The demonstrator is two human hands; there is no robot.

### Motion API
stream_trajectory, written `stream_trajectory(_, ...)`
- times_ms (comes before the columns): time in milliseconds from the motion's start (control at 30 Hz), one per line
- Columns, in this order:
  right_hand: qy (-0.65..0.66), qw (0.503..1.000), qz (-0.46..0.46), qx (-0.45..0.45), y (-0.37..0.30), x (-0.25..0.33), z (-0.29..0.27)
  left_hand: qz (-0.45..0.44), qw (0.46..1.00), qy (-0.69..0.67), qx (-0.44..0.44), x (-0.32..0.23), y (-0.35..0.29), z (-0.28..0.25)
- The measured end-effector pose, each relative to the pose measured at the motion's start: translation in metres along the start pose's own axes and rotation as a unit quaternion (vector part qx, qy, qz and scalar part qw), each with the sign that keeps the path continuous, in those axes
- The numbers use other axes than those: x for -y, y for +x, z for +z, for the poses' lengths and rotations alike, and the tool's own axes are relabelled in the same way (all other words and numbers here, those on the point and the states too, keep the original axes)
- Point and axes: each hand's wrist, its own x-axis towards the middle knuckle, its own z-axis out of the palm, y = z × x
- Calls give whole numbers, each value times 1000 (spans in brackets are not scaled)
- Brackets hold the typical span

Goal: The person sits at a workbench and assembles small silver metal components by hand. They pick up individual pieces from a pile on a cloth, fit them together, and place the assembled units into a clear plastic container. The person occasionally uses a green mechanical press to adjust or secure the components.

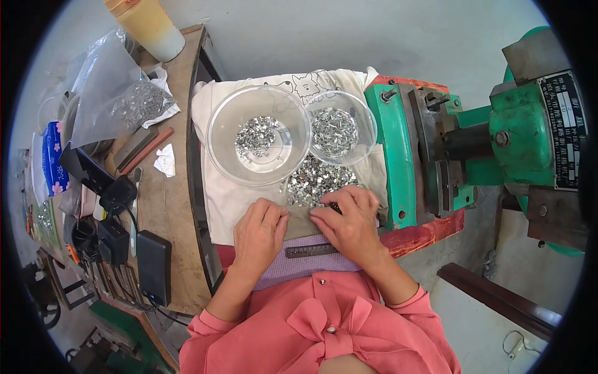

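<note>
My left hand point(258, 234) is closed at the near edge of the cloth, thumb and fingertips pressed together; anything between them is too small to see. Opposite it, my right hand point(350, 221) curls around a small dark object point(336, 207), mostly covered by the fingers. Just beyond both hands lies a loose pile of small shiny metal pieces point(317, 179). Behind the pile stand a large clear plastic tub point(218, 149) with some metal pieces in it and a smaller clear tub point(369, 140) holding thin metal pieces. A dark slotted metal strip point(311, 250) rests on purple checked fabric below my hands.
A green press machine point(392, 162) stands close on the right. The pale cloth point(215, 212) covers the work surface. On the left, a wooden table point(168, 218) carries a plastic bag of metal bits point(140, 103), a black power bank point(154, 267) and a yellow-white container point(149, 31).
</note>
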Motion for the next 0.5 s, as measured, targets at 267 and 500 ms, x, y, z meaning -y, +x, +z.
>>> stream_trajectory(267, -39, 999, -4, -12, 9, 3, 13, 55, 995, -72, 42, -7, -37, -12)
stream_trajectory(500, 34, 999, 7, 31, 7, 3, 8, 116, 989, -74, 62, -13, -49, 4)
